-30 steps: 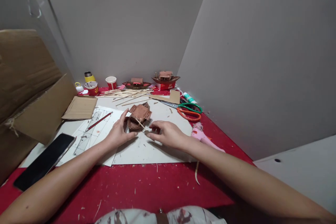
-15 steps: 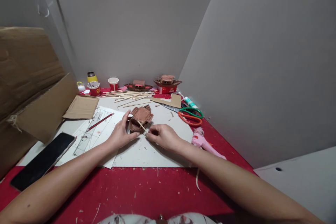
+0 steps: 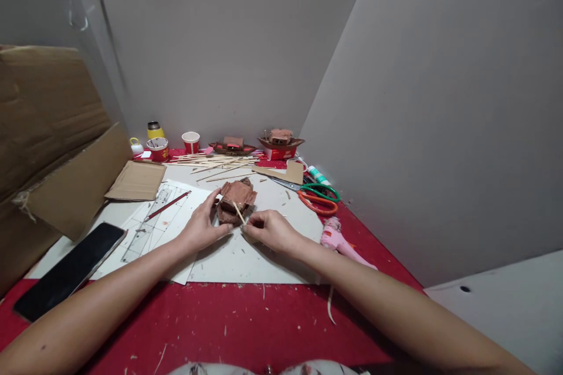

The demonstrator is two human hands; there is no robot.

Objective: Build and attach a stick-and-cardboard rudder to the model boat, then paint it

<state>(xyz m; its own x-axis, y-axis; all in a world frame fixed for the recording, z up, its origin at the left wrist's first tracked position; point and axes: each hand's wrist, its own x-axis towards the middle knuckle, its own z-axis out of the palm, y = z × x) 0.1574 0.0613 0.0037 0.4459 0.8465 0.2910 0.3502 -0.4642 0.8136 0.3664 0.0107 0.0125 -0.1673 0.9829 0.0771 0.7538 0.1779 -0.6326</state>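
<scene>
A small brown model boat (image 3: 238, 194) with a reddish-brown cabin roof rests on the white board, its near end facing me. My left hand (image 3: 206, 220) wraps around its left side, thumb at the near end and fingers at the far side. Between the thumb and forefinger of my right hand (image 3: 271, 230) is a thin pale wooden stick (image 3: 239, 213). The stick's far tip reaches the front of the cabin; whether it touches, I cannot tell.
Left of the hands are a pencil (image 3: 167, 205), a ruler (image 3: 141, 240) on drawn sheets, and a phone (image 3: 70, 269). Scissors (image 3: 319, 202) and a pink glue gun (image 3: 341, 240) lie right. Behind are loose sticks (image 3: 220, 165), paper cups and two model boats (image 3: 280, 137).
The stick stands a little steeper against the boat's cabin, and my right hand has shifted very slightly left and nearer to me. The left hand keeps its hold on the boat.
</scene>
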